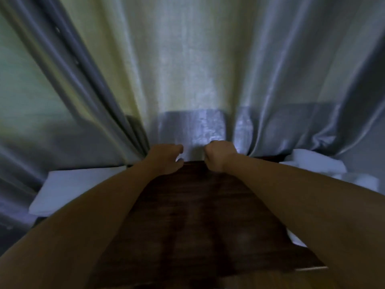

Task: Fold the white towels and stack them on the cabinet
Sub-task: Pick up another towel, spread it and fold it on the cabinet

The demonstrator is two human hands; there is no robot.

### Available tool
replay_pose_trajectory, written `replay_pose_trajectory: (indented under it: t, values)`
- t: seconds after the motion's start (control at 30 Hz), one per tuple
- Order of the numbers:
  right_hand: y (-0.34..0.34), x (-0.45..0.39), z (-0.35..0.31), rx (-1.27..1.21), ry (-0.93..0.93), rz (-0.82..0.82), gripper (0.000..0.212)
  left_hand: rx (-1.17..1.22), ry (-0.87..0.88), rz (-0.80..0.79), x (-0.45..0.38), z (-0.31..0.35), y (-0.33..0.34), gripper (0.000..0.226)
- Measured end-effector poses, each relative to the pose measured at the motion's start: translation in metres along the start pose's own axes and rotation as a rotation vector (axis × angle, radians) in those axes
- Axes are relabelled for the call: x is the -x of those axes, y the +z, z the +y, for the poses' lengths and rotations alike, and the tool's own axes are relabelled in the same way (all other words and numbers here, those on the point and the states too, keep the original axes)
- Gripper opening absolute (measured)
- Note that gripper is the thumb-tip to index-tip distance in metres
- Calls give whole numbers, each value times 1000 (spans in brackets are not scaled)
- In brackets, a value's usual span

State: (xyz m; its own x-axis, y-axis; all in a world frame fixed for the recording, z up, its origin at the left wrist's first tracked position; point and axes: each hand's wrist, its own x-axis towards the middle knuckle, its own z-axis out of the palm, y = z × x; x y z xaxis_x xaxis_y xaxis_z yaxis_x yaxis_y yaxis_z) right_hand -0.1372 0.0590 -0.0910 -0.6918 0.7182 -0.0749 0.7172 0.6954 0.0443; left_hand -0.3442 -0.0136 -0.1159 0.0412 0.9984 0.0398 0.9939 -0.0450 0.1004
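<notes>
My left hand and my right hand are at the far edge of the dark wooden cabinet, close together. Both have curled fingers and grip a pale strip of white towel stretched between them, right against the curtain. The picture is blurred, so the rest of that cloth cannot be made out. A folded white towel lies flat on the cabinet's left end. Crumpled white towels lie at its right end.
A shiny grey and cream curtain hangs directly behind the cabinet and touches its far edge. The cabinet's front right corner is near the bottom of the view.
</notes>
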Motion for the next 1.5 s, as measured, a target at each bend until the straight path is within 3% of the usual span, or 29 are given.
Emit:
replay_pose_trajectory:
  t: [0.17,0.4,0.53,0.63,0.73,0.83,0.93,1.03,1.13,1.33,1.5]
  values:
    - [-7,36,75,-11,63,-2,21,73,-38,-40,-28,72,9,43]
    - [-8,98,177,-76,356,-130,23,92,171,-26,-79,172,29,26]
    - [-6,149,238,23,691,-270,48,131,357,-100,-107,225,44,28]
    - [6,185,271,-18,914,-372,88,182,442,-156,-118,271,55,36]
    - [21,209,288,-221,903,-383,106,216,532,-264,-118,318,69,51]
    - [41,225,287,-246,855,-381,100,268,579,-344,-113,355,85,71]
    - [62,236,281,-192,827,-285,75,284,562,-373,-111,379,99,78]
    - [67,242,275,-195,811,-178,58,322,527,-324,-111,388,104,51]
    - [46,246,275,-213,802,-31,52,427,492,-172,-112,386,93,33]
    - [-41,234,277,-745,842,402,24,785,435,208,-128,379,15,16]
    - [-107,202,254,-901,706,719,27,1175,249,247,-132,375,-48,6]
